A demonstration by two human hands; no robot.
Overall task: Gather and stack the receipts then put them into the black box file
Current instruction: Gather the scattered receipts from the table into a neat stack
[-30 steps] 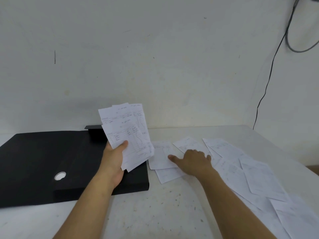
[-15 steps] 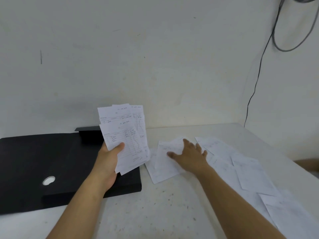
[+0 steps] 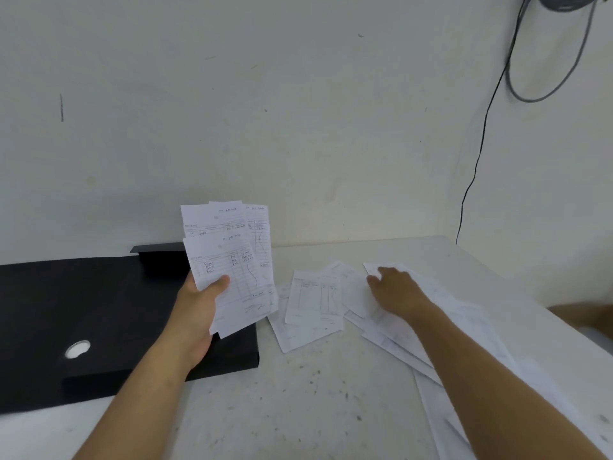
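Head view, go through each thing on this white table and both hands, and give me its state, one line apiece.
Flat black box file: closed, lying flat on the table.
Fanned stack of white paper receipts: held upright above the file's right end.
Left hand: grips that stack.
Loose white paper receipts: scattered, overlapping on the table.
Right hand: resting on the loose receipts; fingers hidden.

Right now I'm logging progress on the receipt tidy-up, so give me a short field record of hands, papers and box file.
left hand: grips a fanned stack of receipts, held upright above the box file's right end
right hand: reaching onto the loose receipts, fingers on the paper; grasp unclear
loose receipts: overlapping, spread over the white table to the right of the box file
black box file: lying flat at left, no receipt visibly inside
black cable: hangs down the wall at right
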